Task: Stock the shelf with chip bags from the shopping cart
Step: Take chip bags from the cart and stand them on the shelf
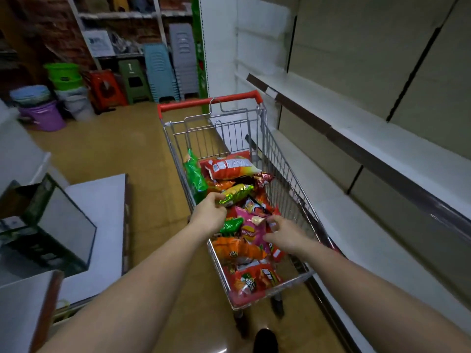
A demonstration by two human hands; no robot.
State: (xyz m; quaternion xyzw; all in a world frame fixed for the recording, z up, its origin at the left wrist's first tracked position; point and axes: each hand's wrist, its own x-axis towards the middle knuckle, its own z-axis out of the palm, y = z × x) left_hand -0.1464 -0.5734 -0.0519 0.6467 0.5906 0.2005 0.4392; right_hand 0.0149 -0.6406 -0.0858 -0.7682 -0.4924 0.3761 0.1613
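Left hand (208, 212): fingers curled round the end of a shiny yellow-green foil chip bag (235, 193), gripping it inside the wire shopping cart with a red handle (280, 159). Right hand (283, 234): fingers pinching the edge of a pink crinkled chip bag (248, 229) on the pile. Long white metal shelf (356, 128) stands just right of the cart, bearing no bags.

The shopping cart (277, 154) is silver wire with a red handle; its chip bags run red, orange and green, with one pink bag (251, 231) and one yellow-green bag (235, 193); the shelf (356, 138) is white with a dark brown edge strip; the floor (107, 149) is ochre; one bucket (43, 115) is purple.
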